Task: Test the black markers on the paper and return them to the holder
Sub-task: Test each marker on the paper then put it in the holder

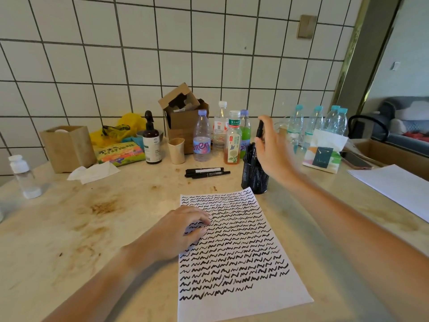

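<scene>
Your right hand (271, 147) grips a capped black marker (259, 129) above the mesh holder (254, 180), which already holds several markers, so you look about to drop this one in. Your left hand (176, 231) lies flat with straight fingers on the paper (234, 252), nearly filled with squiggles. Two loose markers (205, 172) still lie on the desk (92, 228), likely untested.
</scene>
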